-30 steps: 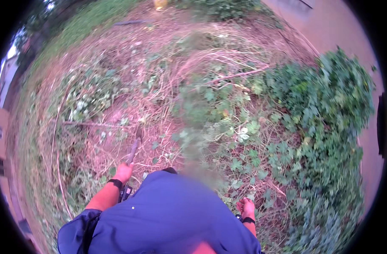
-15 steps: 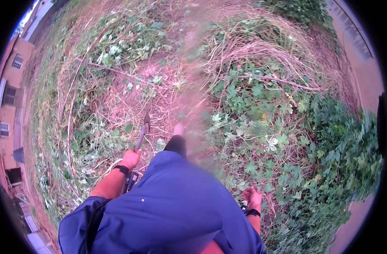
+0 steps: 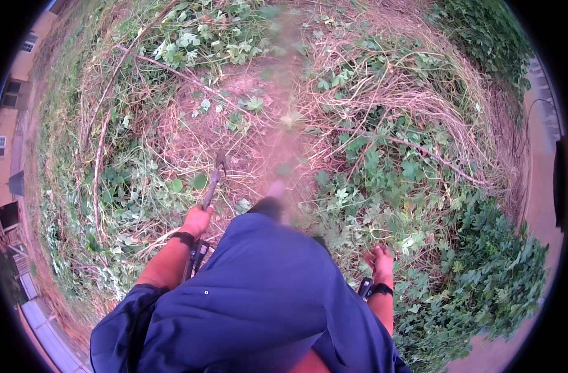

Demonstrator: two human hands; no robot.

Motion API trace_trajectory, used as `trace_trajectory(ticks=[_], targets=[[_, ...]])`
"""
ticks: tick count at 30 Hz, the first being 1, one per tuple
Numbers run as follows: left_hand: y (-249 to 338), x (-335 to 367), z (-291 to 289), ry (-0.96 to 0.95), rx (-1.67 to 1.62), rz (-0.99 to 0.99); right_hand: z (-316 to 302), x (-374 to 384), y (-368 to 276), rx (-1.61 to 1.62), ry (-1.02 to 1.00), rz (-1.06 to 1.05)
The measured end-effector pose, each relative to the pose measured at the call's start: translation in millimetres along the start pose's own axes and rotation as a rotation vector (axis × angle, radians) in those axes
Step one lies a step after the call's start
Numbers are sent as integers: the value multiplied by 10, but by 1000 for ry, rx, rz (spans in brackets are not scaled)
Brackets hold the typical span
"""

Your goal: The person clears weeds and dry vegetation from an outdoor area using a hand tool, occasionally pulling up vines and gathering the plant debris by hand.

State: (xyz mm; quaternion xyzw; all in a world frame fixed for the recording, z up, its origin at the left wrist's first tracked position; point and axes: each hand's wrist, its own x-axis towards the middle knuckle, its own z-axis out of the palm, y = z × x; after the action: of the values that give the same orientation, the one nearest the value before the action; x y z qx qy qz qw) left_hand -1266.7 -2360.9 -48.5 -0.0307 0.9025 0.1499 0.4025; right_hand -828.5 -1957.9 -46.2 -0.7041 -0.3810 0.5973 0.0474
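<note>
My left hand point(image 3: 199, 219) is closed around the shaft of a long-handled tool point(image 3: 214, 180). Its forked, hook-like metal head points ahead over dry stems and soil; the exact kind cannot be made out. Off to the right, my right hand point(image 3: 378, 258) hangs over leafy vines point(image 3: 389, 224) with its fingers loosely bent and slightly apart, nothing visible in it. Both wrists wear dark bands with small devices. One foot point(image 3: 275, 188) shows ahead of my blue garment point(image 3: 247, 286).
Cut vines and dry stalks point(image 3: 414, 93) cover the ground. Long woody stems point(image 3: 184, 76) lie across the far left, another stem point(image 3: 427, 155) at right. Dense green plants point(image 3: 495, 267) grow at the right, beside a paved strip point(image 3: 539, 205). A building point(image 3: 4, 130) stands at the left.
The ground has shifted in view, and my foot appears further right. My right hand has risen a little, its fingers showing more clearly. The tool stays in my left hand.
</note>
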Motion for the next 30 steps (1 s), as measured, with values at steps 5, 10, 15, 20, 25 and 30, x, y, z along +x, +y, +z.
trace_trajectory(ticks=[5,10,15,20,25,30], targets=[[205,188,-499,-14,-228,-100,677,39,-851,-72,-92,-116],[284,261,-645,70,-393,-127,911,122,-1251,-96,-103,-111],[335,353,-611,16,-518,-217,996,317,-1383,-126,-112,-29],[532,474,-504,-20,-539,-228,1096,666,-1563,-131,-141,2],[842,727,-433,88,-397,-203,1354,994,-2126,-149,-172,-3],[1538,973,-554,-12,-510,-288,1381,1282,-2847,-158,-205,-44]])
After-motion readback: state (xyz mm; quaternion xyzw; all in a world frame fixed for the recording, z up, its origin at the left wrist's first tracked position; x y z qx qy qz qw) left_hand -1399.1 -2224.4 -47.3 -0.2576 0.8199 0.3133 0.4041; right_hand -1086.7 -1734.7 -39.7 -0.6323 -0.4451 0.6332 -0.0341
